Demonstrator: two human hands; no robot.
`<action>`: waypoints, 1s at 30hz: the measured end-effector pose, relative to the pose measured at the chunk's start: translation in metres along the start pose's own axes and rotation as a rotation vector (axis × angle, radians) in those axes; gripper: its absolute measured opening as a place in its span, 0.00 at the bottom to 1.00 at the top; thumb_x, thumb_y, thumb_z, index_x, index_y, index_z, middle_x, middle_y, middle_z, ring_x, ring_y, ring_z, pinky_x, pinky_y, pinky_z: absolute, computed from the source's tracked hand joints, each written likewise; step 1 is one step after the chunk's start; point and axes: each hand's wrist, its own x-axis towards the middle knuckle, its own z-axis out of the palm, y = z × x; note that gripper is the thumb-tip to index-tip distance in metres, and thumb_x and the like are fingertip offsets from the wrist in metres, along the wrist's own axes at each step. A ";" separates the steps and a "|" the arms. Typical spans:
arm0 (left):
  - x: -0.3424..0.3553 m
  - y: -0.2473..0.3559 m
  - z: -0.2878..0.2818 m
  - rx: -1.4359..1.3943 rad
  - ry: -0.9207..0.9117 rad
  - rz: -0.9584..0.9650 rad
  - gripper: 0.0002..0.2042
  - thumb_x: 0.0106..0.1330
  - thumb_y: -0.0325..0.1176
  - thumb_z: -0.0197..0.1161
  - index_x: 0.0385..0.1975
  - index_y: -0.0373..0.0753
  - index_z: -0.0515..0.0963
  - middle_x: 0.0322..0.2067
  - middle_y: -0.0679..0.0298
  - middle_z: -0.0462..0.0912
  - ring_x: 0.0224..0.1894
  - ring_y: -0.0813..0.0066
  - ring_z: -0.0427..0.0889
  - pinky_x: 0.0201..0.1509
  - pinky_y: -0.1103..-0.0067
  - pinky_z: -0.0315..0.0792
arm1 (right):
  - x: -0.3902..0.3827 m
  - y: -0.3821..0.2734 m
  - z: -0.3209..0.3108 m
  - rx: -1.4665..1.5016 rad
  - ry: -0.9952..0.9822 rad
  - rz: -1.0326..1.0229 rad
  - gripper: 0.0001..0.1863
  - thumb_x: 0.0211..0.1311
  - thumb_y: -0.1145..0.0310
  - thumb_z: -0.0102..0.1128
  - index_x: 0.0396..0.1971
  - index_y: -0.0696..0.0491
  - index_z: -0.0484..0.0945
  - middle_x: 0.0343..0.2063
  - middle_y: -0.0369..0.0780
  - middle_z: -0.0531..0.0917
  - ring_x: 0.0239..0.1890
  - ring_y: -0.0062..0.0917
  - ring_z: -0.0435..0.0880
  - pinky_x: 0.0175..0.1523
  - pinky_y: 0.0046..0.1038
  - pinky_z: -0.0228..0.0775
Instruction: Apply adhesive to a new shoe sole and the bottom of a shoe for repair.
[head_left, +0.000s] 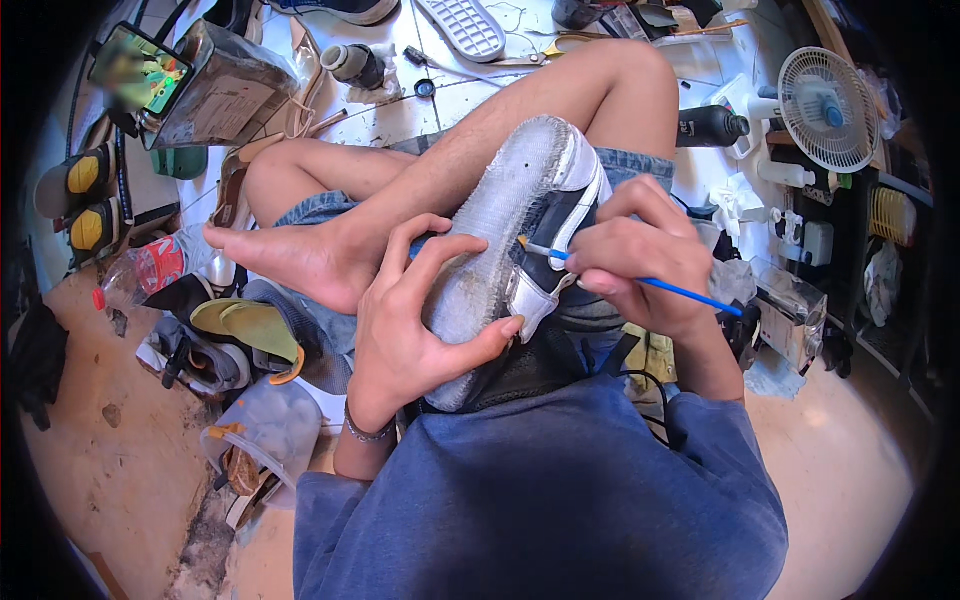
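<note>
A sandal-like shoe (505, 185) with a bare, rough grey underside and white and black upper parts lies tilted across my lap, its underside facing up. My left hand (405, 325) is wrapped round its near half, thumb and fingers pressing on the underside. My right hand (645, 250) pinches a thin paintbrush (690, 294) with a blue handle. The brush tip meets the edge between the underside and the upper, near the shoe's middle. The palm side of my left hand is hidden.
At left lie a plastic bottle (140, 268), loose shoes (205, 355) and a clear bucket (265, 425). A dark bottle (712, 127) and a white fan (828, 110) stand at right. A white sole (465, 28) lies beyond my legs. A lit phone (145, 75) leans at far left.
</note>
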 end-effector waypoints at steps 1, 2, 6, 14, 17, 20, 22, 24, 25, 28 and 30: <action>0.000 0.001 0.000 0.001 -0.003 0.001 0.30 0.43 0.46 0.78 0.47 0.41 0.80 0.52 0.50 0.74 0.51 0.53 0.81 0.53 0.66 0.75 | -0.002 0.004 -0.001 0.000 0.003 0.002 0.09 0.49 0.68 0.73 0.27 0.54 0.82 0.24 0.34 0.82 0.28 0.30 0.77 0.34 0.30 0.68; -0.001 0.001 0.000 -0.020 0.002 -0.016 0.30 0.42 0.46 0.78 0.47 0.41 0.80 0.52 0.50 0.74 0.51 0.53 0.81 0.53 0.66 0.75 | -0.004 0.012 -0.002 -0.096 0.086 0.028 0.09 0.48 0.68 0.74 0.27 0.53 0.81 0.24 0.34 0.82 0.28 0.29 0.77 0.35 0.30 0.68; 0.000 0.002 0.002 -0.041 0.011 -0.027 0.30 0.42 0.46 0.79 0.47 0.41 0.81 0.52 0.50 0.75 0.51 0.53 0.81 0.53 0.66 0.75 | -0.002 0.011 -0.002 -0.145 0.126 -0.012 0.10 0.48 0.68 0.73 0.26 0.53 0.80 0.24 0.33 0.81 0.28 0.29 0.76 0.35 0.29 0.67; -0.001 0.000 0.003 -0.047 0.003 -0.041 0.30 0.41 0.45 0.79 0.47 0.40 0.81 0.52 0.50 0.74 0.53 0.53 0.79 0.55 0.66 0.74 | 0.001 0.014 -0.006 -0.112 0.110 0.041 0.08 0.51 0.69 0.73 0.26 0.52 0.81 0.24 0.34 0.81 0.28 0.30 0.75 0.34 0.31 0.65; -0.001 -0.003 0.002 -0.064 -0.017 -0.048 0.30 0.41 0.45 0.79 0.47 0.40 0.81 0.53 0.50 0.74 0.54 0.53 0.79 0.56 0.66 0.73 | 0.002 0.016 -0.007 0.019 -0.015 0.033 0.07 0.52 0.70 0.71 0.26 0.54 0.80 0.24 0.35 0.82 0.27 0.31 0.75 0.33 0.31 0.65; -0.003 0.000 -0.001 -0.056 -0.022 -0.074 0.30 0.41 0.45 0.79 0.47 0.40 0.81 0.53 0.50 0.74 0.54 0.53 0.79 0.56 0.66 0.73 | 0.001 0.027 -0.016 -0.219 0.161 0.103 0.07 0.53 0.70 0.72 0.27 0.54 0.80 0.24 0.35 0.80 0.29 0.30 0.77 0.36 0.32 0.66; -0.001 -0.002 -0.001 -0.055 -0.027 -0.072 0.31 0.41 0.45 0.79 0.47 0.40 0.81 0.53 0.50 0.74 0.54 0.53 0.79 0.57 0.66 0.73 | 0.004 0.016 -0.008 -0.098 0.084 0.058 0.07 0.53 0.70 0.71 0.28 0.54 0.81 0.24 0.35 0.81 0.29 0.31 0.76 0.35 0.32 0.66; -0.002 -0.003 0.002 -0.077 -0.025 -0.065 0.31 0.41 0.44 0.79 0.48 0.39 0.81 0.53 0.49 0.74 0.55 0.53 0.78 0.58 0.66 0.72 | 0.007 0.015 -0.007 -0.082 0.037 -0.001 0.07 0.53 0.70 0.71 0.28 0.54 0.81 0.25 0.35 0.82 0.28 0.31 0.75 0.35 0.33 0.65; -0.001 -0.003 0.001 -0.078 -0.028 -0.061 0.31 0.41 0.44 0.79 0.48 0.39 0.81 0.53 0.49 0.74 0.55 0.53 0.78 0.58 0.66 0.72 | 0.007 0.020 -0.010 -0.086 0.039 0.000 0.07 0.53 0.70 0.71 0.28 0.54 0.81 0.25 0.35 0.82 0.28 0.31 0.75 0.35 0.33 0.65; 0.000 -0.002 -0.002 -0.071 -0.038 -0.074 0.31 0.42 0.44 0.79 0.48 0.38 0.80 0.54 0.49 0.74 0.56 0.53 0.78 0.59 0.66 0.71 | 0.002 0.029 -0.014 -0.222 0.154 0.066 0.06 0.55 0.69 0.70 0.28 0.52 0.81 0.25 0.34 0.81 0.29 0.30 0.77 0.36 0.31 0.64; -0.001 -0.006 -0.001 -0.085 -0.039 -0.069 0.30 0.42 0.43 0.79 0.48 0.38 0.80 0.54 0.49 0.73 0.57 0.53 0.77 0.59 0.66 0.71 | 0.006 0.019 -0.002 -0.111 0.070 0.066 0.05 0.56 0.69 0.70 0.28 0.52 0.82 0.25 0.35 0.81 0.30 0.30 0.77 0.37 0.31 0.64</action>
